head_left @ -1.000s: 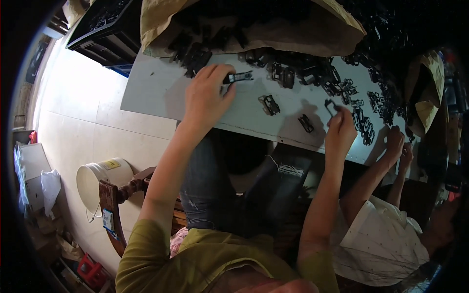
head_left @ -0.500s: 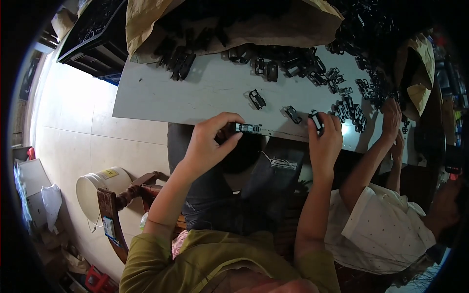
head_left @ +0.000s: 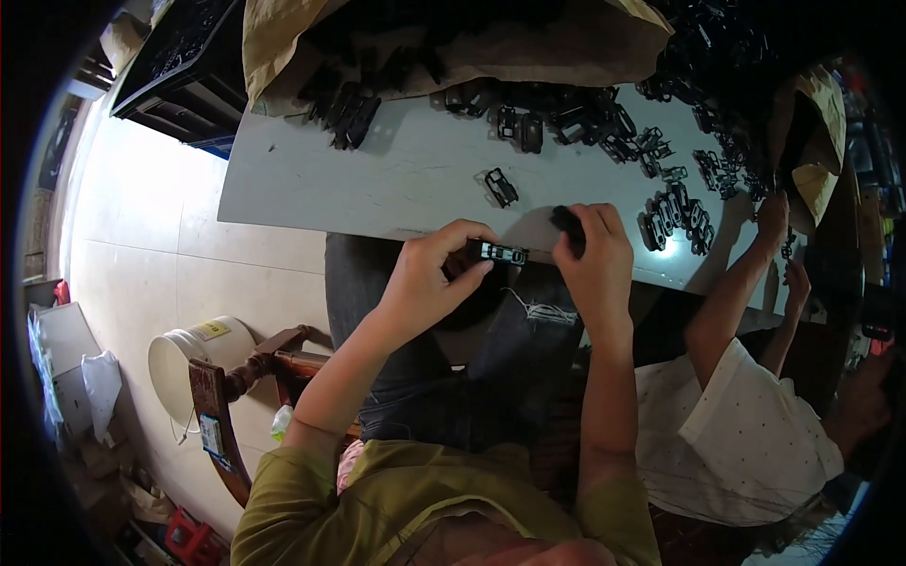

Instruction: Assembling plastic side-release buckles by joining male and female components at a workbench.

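My left hand (head_left: 429, 278) pinches a small black and silver piece (head_left: 504, 254), shaped like a toy car base, at the table's front edge. To its right, my right hand (head_left: 596, 259) has its fingers closed on a small black piece (head_left: 566, 223) that looks like a toy car body. Its far side is dark, and I cannot tell whether a second piece lies under those fingers. Another black toy car body (head_left: 501, 188) lies alone on the table, beyond my left hand.
More black pieces (head_left: 678, 213) lie grouped on the white table (head_left: 311, 179). A brown paper bag (head_left: 557, 71) lies open at the back. At the right, a co-worker's hand (head_left: 774, 222) is by another paper bag (head_left: 819, 179). A black crate (head_left: 184, 90) stands far left; a white bucket (head_left: 179, 373) is on the floor.
My right hand has moved left, over where a loose black body lay. My left hand has shifted slightly right with its piece. The co-worker's arms have moved a little.
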Demonstrator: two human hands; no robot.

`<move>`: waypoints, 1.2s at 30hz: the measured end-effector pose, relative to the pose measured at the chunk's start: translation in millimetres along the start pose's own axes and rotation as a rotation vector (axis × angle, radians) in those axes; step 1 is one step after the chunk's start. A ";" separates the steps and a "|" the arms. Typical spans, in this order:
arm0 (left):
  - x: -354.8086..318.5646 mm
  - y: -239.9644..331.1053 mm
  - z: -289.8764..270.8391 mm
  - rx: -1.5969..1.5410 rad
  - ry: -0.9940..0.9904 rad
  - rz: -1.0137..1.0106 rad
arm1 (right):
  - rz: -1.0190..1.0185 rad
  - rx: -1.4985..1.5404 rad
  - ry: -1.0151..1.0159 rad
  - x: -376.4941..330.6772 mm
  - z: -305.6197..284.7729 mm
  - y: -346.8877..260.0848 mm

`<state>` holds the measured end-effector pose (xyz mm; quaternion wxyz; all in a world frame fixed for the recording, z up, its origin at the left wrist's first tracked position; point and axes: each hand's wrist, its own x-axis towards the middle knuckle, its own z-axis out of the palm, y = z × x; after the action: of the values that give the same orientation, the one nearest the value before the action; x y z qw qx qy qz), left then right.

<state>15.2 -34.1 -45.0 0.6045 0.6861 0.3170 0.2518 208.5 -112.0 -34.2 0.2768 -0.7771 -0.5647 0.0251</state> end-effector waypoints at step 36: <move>2.6 -1.4 -7.5 0.055 0.028 0.010 | -0.137 0.339 -0.196 -5.7 -3.6 -35.5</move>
<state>11.3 -27.0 -45.5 0.5796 0.7004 0.3290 0.2555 177.0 -111.1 -16.5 0.3484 -0.6730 -0.6282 0.1763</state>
